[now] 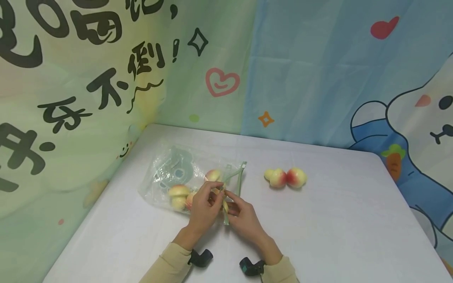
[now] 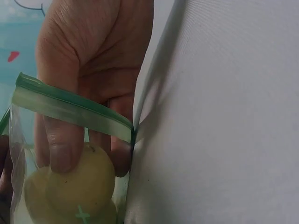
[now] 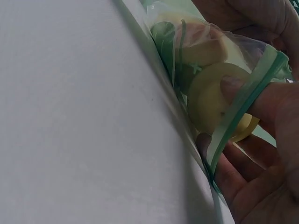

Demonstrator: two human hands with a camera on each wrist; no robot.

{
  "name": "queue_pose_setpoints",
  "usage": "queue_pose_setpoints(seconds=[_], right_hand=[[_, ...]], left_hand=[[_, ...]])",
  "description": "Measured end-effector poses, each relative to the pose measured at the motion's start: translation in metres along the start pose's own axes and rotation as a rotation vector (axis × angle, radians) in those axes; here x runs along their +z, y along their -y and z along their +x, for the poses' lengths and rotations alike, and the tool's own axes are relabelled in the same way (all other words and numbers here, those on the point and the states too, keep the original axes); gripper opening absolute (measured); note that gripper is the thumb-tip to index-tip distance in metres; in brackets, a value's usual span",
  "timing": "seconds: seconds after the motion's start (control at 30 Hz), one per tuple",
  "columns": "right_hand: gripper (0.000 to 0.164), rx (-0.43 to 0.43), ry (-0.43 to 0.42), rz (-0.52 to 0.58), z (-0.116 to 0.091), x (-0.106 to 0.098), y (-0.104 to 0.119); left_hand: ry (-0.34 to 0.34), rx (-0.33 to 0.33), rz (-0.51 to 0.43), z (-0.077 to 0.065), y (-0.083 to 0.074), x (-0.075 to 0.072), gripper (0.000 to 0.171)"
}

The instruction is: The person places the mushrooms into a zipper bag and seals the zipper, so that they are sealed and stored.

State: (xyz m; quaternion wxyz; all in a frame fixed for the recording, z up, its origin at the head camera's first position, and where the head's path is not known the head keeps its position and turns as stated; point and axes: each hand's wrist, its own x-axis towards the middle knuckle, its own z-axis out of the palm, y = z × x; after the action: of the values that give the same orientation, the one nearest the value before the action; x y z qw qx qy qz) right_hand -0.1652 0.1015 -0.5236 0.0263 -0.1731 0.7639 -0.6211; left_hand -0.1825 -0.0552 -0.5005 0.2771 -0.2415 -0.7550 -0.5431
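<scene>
Left hand [image 1: 205, 204]: extends from 7 o'clock, fingers bent, thumb and fingertips pinched together on the mouth edge of a clear zip bag [image 1: 199, 163]. Sits just beside the right hand [image 1: 244, 218].

Right hand: extends from 5 o'clock, clamped on a yellow fruit [image 3: 210, 102] at the bag mouth. Thumb: passes behind the green zip strip [image 3: 243, 109], tip against the fruit. Remaining fingers: cannot tell whether inside or outside the plastic.

Zip bag: lies on the white tabletop [image 1: 336, 228], spread from the hands toward 9 and 10 o'clock. Bears a mint-green print [image 1: 182, 167] at 10 o'clock. Contains red-blushed fruit [image 1: 179, 190] at 9 o'clock and a further piece [image 1: 213, 175] at 11 o'clock. Exact count: cannot tell, partly hidden by the left hand.

Loose red-and-yellow fruit [image 1: 296, 177]: lies grouped on the tabletop at 2 o'clock, apart from the bag. Shows two larger rounded parts and a smaller yellow one at the 9 o'clock end.

Wrist cameras [image 1: 252, 267]: sit at 7 and 5 o'clock, beside beige cuffs [image 1: 277, 271].

Backdrop cloth [image 1: 293, 90]: hangs at 12 o'clock, green and blue. Carries a cartoon rabbit [image 1: 424, 110] at 2 o'clock and black Chinese lettering [image 1: 106, 88] at 10.
</scene>
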Motion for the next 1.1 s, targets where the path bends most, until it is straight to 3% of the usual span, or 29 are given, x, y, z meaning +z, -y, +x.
queue_pose_setpoints(seconds=[0.33, 0.57, 0.7, 0.9, 1.1], right_hand=[[0.063, 0.016, -0.055, -0.054, 0.002, 0.001, 0.001], [0.048, 0.004, -0.175, -0.082, 0.002, -0.008, 0.001], [0.04, 0.017, -0.32, -0.068, 0.003, -0.02, 0.002], [0.028, -0.008, -0.651, -0.061, 0.001, -0.044, 0.029], [0.029, -0.017, -0.884, -0.111, -0.001, -0.064, 0.032]], left_hand=[[0.009, 0.002, -0.002, 0.0, 0.0, -0.003, 0.023], [-0.011, -0.014, 0.021, 0.002, -0.001, -0.003, 0.025], [-0.037, -0.004, 0.023, 0.006, -0.011, -0.005, 0.026], [-0.034, -0.006, -0.016, 0.015, -0.038, -0.013, 0.026], [-0.031, -0.006, -0.046, 0.013, -0.036, -0.013, 0.026]])
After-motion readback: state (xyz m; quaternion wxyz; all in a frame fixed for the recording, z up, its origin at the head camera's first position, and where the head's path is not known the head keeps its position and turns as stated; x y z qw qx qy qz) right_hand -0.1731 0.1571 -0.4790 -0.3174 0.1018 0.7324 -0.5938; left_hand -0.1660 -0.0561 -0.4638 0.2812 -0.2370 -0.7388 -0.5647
